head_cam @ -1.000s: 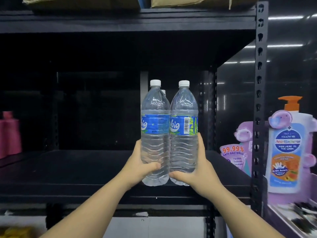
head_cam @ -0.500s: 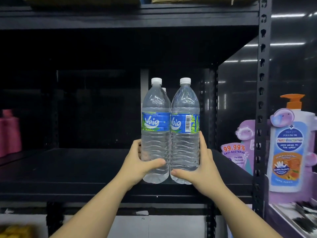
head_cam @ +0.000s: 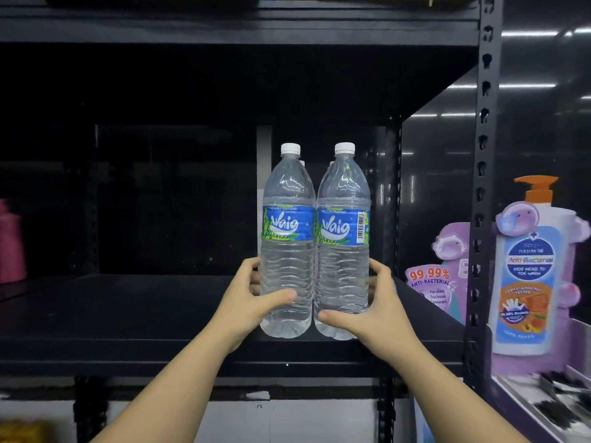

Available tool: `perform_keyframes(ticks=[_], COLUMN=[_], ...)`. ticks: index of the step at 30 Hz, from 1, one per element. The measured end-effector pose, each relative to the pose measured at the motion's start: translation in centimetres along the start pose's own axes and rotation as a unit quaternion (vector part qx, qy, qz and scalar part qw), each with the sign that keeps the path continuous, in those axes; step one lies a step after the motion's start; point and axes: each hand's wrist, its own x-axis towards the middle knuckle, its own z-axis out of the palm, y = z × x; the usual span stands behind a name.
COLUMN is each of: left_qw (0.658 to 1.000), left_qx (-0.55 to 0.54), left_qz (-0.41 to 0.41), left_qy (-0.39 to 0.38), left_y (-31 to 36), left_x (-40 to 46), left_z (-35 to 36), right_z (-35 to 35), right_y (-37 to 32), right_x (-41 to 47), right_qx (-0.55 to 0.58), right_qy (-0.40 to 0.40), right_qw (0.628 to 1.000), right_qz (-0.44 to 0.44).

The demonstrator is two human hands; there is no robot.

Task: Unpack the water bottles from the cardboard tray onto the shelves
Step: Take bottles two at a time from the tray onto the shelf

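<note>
Two water bottles (head_cam: pixel 315 241) upright, touching, bases at front edge of shelf (head_cam: pixel 128 318). Left hand (head_cam: pixel 252 302) wraps left bottle, right hand (head_cam: pixel 371 311) wraps right one; open shelf depth lies straight behind bottles.

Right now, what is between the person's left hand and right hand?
In the head view, two clear plastic water bottles with blue labels stand side by side between the left hand and right hand.
</note>
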Motion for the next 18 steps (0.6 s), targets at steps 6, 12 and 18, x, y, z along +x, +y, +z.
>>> perform_keyframes(ticks=[6,12,18], left_qw=[1.0,0.999,0.997], left_qx=[0.014,0.021,0.065], left_qz=[0.003,0.0,-0.019], left_qy=[0.023,0.045,0.039], left_y=[0.0,0.0,-0.5], left_x=[0.0,0.0,1.2], left_z=[0.0,0.0,0.8], right_z=[-0.1,0.0,0.2], right_y=[0.4,0.7,1.3], right_x=[0.3,0.7,2.0], right_qx=[-0.001,-0.013,-0.038], right_qy=[0.007,0.039,0.061], right_qw=[1.0,0.997,0.993], right_qz=[0.025,0.068,0.093])
